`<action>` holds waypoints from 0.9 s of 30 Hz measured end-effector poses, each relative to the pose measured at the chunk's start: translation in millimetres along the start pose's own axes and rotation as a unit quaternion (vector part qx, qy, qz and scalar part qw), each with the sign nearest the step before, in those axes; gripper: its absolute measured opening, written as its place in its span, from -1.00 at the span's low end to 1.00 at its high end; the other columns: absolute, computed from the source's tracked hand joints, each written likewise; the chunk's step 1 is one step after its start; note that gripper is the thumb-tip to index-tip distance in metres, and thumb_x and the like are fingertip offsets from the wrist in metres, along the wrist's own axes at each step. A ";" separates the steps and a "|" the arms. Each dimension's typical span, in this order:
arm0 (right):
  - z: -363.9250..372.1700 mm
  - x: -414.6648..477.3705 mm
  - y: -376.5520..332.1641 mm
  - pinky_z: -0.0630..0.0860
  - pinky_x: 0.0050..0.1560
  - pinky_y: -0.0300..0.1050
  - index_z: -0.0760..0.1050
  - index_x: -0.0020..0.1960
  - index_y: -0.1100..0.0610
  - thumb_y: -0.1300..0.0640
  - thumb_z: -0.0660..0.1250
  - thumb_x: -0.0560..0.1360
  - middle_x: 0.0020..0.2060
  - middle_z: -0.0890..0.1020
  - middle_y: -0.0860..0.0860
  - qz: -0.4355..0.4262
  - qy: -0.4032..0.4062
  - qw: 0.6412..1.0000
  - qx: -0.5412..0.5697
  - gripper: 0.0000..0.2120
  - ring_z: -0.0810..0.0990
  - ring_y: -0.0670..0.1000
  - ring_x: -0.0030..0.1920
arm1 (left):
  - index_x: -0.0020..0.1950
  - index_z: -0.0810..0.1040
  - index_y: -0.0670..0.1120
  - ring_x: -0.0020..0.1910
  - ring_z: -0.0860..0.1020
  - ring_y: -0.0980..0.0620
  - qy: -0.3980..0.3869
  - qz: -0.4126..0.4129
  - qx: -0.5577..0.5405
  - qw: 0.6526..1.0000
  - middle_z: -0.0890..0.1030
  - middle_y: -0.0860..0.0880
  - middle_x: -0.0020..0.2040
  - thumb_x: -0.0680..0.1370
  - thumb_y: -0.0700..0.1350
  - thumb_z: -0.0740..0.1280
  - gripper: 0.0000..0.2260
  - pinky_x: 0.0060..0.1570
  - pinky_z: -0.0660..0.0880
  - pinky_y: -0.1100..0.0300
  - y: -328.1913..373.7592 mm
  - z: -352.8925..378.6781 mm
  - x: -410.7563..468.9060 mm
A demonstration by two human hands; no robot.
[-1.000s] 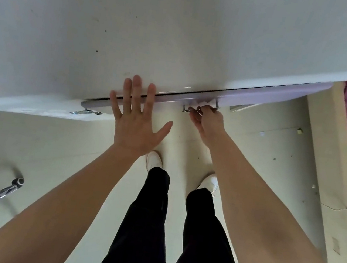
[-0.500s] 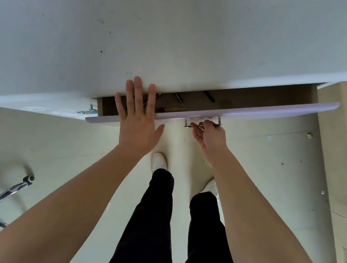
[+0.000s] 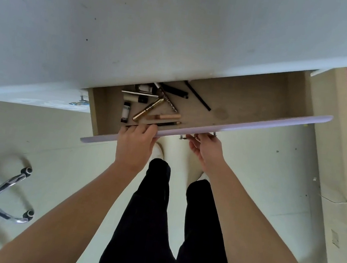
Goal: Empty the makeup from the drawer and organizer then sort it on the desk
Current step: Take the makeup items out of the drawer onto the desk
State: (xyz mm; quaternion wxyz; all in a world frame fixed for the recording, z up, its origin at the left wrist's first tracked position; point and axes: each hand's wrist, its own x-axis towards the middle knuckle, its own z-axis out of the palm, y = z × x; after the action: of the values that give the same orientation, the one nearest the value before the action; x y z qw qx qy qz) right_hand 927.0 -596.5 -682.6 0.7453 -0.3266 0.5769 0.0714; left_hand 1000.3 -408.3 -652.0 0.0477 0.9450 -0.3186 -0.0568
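While the left hand [image 3: 134, 146] grips the top edge of the lilac drawer front [image 3: 258, 127], fingers curled over it, and the right hand [image 3: 206, 152] hooks the metal handle [image 3: 181, 137] beneath, the makeup [image 3: 149, 105] lies just beyond the left knuckles, so that hand is nearer. Closest, a black pencil [image 3: 169, 123] runs along the front; behind it lie a pink tube [image 3: 166, 116] and a gold tube [image 3: 147, 110] on the diagonal, all inside the open drawer [image 3: 250, 102]. Farthest, the desk [image 3: 160, 29] top awaits the sorting
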 end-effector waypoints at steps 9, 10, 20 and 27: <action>-11.4 -11.1 11.4 0.59 -0.05 -0.15 0.49 0.13 0.22 0.26 0.23 0.64 0.00 0.63 0.09 0.012 0.004 1.000 0.012 -0.89 0.69 0.05 -0.02 | -0.03 0.58 -0.08 -0.36 0.54 -0.08 -0.030 0.004 -0.022 0.999 0.62 -0.02 -0.26 0.55 -0.03 0.42 -0.87 -0.26 0.47 0.09 4.4 -4.6 -16.7; -14.2 -11.9 13.9 0.59 -0.05 -0.15 0.49 0.11 0.21 0.27 0.23 0.64 -0.01 0.63 0.09 0.015 0.007 1.000 0.010 -0.91 0.68 0.05 -0.02 | -0.01 0.58 -0.07 -0.34 0.56 -0.07 -0.038 0.001 -0.022 0.999 0.63 -0.01 -0.23 0.56 -0.03 0.40 -0.87 -0.25 0.47 0.09 6.5 -3.1 -21.2; -21.5 -10.6 10.5 0.64 -0.03 -0.15 0.48 0.13 0.28 0.37 0.22 0.61 -0.06 0.60 0.14 0.035 -0.009 0.999 0.007 -0.87 0.64 0.07 -0.07 | -0.01 0.59 -0.09 -0.28 0.60 -0.09 -0.067 -0.001 -0.039 0.997 0.66 -0.01 -0.19 0.51 -0.09 0.45 -0.88 -0.22 0.48 0.08 10.7 1.2 -24.9; -30.6 -15.8 16.2 0.63 -0.19 -0.22 0.46 0.03 0.25 0.41 0.15 0.63 -0.13 0.57 0.12 0.051 0.004 0.999 -0.013 -0.85 0.63 0.03 -0.12 | 0.03 0.63 -0.08 -0.21 0.65 -0.10 -0.091 -0.019 -0.055 0.994 0.70 -0.02 -0.11 0.49 -0.12 0.49 -0.84 -0.19 0.53 0.08 18.7 2.9 -41.6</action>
State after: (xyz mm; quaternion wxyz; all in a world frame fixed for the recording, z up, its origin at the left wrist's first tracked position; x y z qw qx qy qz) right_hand 889.1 -597.1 -678.5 0.7339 -0.3071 0.5947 0.1154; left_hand 955.9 -398.0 -649.3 0.0694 0.9379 -0.2995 -0.1606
